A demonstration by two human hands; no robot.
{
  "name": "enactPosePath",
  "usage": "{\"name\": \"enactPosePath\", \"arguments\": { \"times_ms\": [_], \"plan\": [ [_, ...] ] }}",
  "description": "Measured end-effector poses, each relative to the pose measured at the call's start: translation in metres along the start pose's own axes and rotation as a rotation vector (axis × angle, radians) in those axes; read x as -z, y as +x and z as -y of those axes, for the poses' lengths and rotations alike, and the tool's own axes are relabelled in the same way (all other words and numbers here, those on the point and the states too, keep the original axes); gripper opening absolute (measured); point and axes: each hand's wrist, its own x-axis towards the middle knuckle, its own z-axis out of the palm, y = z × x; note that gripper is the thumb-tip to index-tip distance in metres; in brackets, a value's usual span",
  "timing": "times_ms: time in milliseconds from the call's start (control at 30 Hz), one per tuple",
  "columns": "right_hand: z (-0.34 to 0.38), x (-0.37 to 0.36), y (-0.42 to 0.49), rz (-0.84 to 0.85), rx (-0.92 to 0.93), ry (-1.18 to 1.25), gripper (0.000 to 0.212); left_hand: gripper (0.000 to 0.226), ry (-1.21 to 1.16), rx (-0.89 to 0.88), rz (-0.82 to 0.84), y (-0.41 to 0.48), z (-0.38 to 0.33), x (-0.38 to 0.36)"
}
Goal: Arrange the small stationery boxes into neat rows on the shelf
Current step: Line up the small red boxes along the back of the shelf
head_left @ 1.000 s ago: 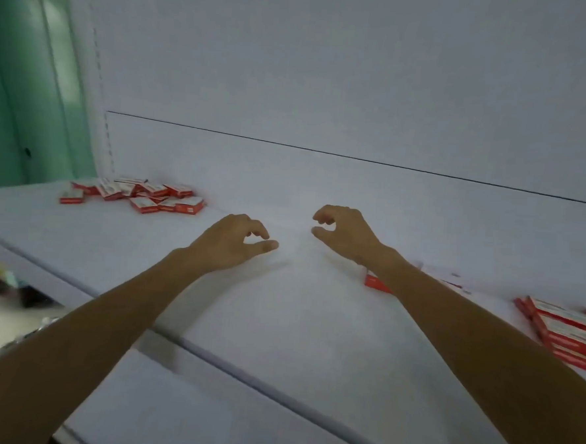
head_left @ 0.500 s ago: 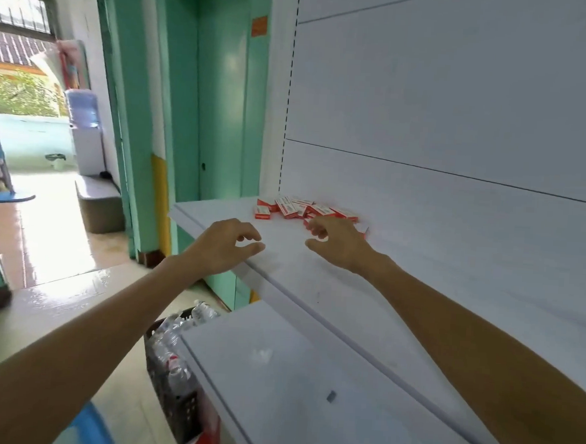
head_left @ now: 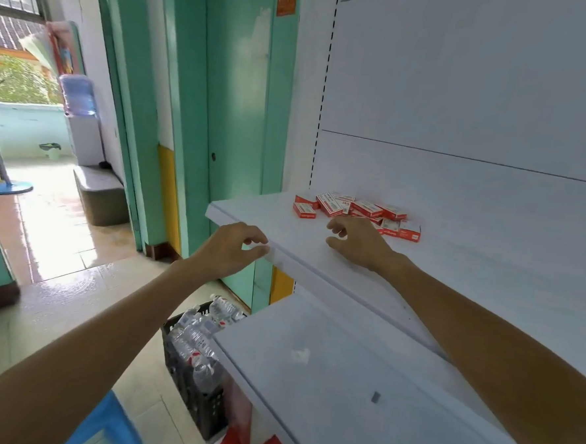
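Some boxes (head_left: 368, 208) lie partly behind the empty, curled right hand (head_left: 359, 243); left hand (head_left: 230, 250) empty.

Small shop, white shelving (head_left: 453, 266) (stocked boxes (head_left: 366, 209))

Stationery boxes (head_left: 366, 208): about ten, heaped. Two hands: left hand (head_left: 228, 248), right hand (head_left: 360, 243). Two shelves: upper shelf (head_left: 251, 212), lower shelf (head_left: 343, 389). One bottle crate (head_left: 201, 408).

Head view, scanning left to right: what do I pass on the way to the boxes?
Blue stand base → water dispenser → left hand → stationery boxes. The right hand overlaps the boxes, so it is left out.
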Motion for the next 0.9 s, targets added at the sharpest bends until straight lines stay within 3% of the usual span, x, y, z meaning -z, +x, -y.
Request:
{"name": "enactPosePath", "arguments": {
  "times_ms": [400,733,900],
  "plan": [
    [0.022,-0.012,0.069,-0.050,0.021,-0.034,0.030,0.021,-0.032,-0.082,-0.071,0.036,0.049,0.013],
    [-0.044,-0.001,0.123,-0.096,-0.146,-0.138,0.039,0.017,-0.065,-0.186,-0.026,0.154,0.060,-0.016],
    [-0.063,-0.006,0.142,-0.011,-0.219,-0.236,0.039,0.024,-0.066,-0.266,0.054,0.192,0.061,-0.047]
  ]
}}
